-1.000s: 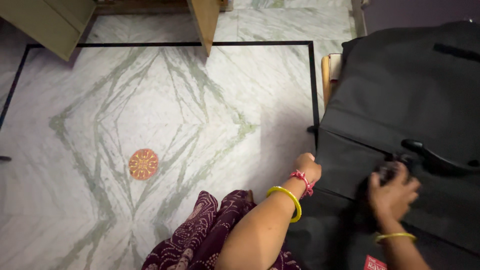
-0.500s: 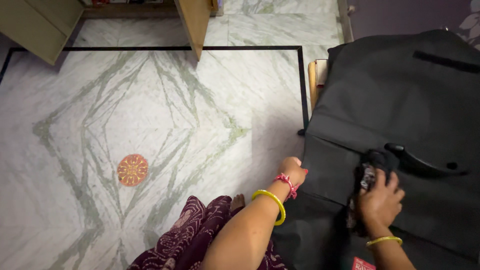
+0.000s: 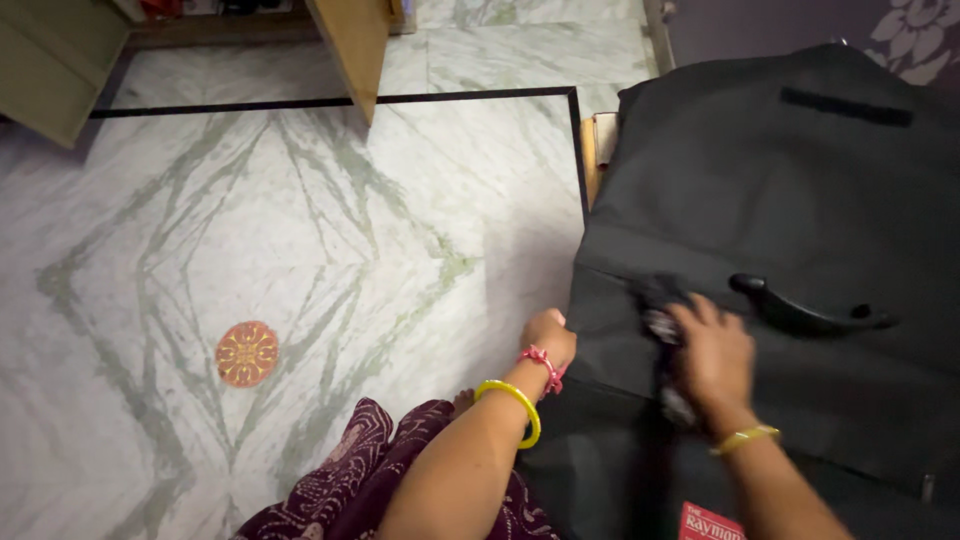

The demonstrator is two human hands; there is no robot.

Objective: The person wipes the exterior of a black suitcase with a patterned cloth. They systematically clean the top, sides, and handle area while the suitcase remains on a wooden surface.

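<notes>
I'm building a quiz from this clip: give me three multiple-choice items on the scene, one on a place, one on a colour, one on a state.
1. Where does the round orange disc lie?
A. on the marble floor
B. on the black suitcase
C. in a hand

2. What colour is the bangle on the left wrist?
A. blue
B. yellow-green
C. white

3. What is the right hand doing?
A. hanging free in the air
B. gripping the handle
C. pressing a dark cloth on the black suitcase

Answers: 1 A, it sits on bare floor left of the person; 2 B, a bright yellow-green ring; 3 C, the hand lies over the cloth, beside the handle.
</notes>
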